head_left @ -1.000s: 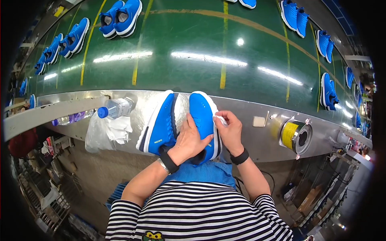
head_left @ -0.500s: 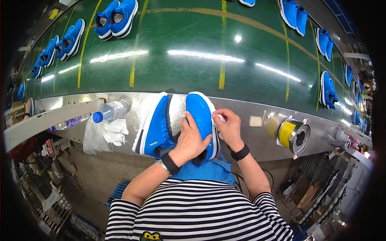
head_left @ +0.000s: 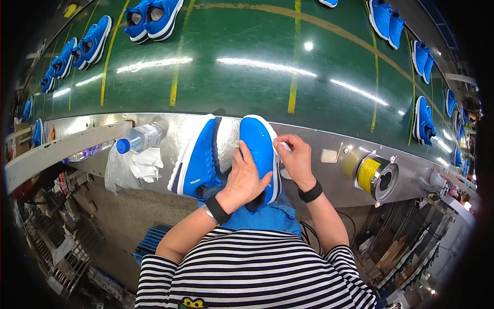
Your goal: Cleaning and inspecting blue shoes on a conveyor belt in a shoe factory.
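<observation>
A blue sneaker (head_left: pixel 256 136) with a white sole lies toe-away on the metal ledge, in front of my body. My left hand (head_left: pixel 243 177) holds it down, fingers over the laces and thumb along its right side. At the right edge of its forefoot, my right hand (head_left: pixel 296 160) pinches a small white piece (head_left: pixel 282 146) against the sole's rim. What the piece is made of cannot be made out. The matching blue sneaker (head_left: pixel 198 162) rests on its side just to the left, untouched, its white sole facing left.
Beyond the ledge runs a green belt (head_left: pixel 236 87) with yellow lines, carrying several pairs of blue sneakers (head_left: pixel 154 19). Left of me are a water bottle (head_left: pixel 141 139), white tissue (head_left: pixel 147 164) and a metal rail (head_left: pixel 67 152). A tin with a yellow label (head_left: pixel 368 175) and a pale square block (head_left: pixel 329 155) sit right.
The belt's yellow lines and sneakers have shifted to the right. My right hand has moved slightly up along the sneaker's edge, while my left hand keeps its place.
</observation>
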Demonstrator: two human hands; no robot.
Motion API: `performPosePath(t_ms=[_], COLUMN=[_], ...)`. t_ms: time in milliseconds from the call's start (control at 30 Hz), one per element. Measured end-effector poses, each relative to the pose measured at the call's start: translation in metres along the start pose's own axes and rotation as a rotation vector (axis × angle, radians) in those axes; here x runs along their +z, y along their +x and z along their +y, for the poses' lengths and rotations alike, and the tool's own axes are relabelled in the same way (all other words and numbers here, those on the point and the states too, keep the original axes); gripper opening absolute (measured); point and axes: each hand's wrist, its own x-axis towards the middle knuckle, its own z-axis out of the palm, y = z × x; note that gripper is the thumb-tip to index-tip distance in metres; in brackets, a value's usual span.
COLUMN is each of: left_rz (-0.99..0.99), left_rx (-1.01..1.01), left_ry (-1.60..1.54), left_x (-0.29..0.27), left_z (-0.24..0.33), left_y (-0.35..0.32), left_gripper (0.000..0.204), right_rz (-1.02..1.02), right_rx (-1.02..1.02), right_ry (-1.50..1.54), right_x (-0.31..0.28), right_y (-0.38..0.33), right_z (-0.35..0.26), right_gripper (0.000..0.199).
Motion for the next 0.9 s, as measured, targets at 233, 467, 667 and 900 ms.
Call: performPosePath(t_ms=[233, 467, 667, 900], left_rz=[-0.013, 0.007, 0.009, 0.005], left_rx=[0.015, 0.021, -0.003, -0.009], left_ry=[0.017, 0.042, 0.016, 0.02], left_x=[0.004, 0.007, 0.002, -0.002], left_z=[0.008, 0.019, 0.024, 0.015], left_y=[0.0, -0.002, 0.0, 0.002], left_gripper=[0.1, 0.1, 0.1, 0.101], right_rz=[0.013, -0.024, 0.042, 0.269], right_rx=[0.008, 0.066, -0.021, -0.379], right_ry=[-0.046, 0.011, 0.023, -0.316], right_x=[-0.009, -0.02, -0.016, -0.019], right_y=[-0.007, -0.017, 0.007, -0.011], right_z=[0.005, 0.005, -0.006, -0.003], right_gripper=[0.012, 0.013, 0.011, 0.014])
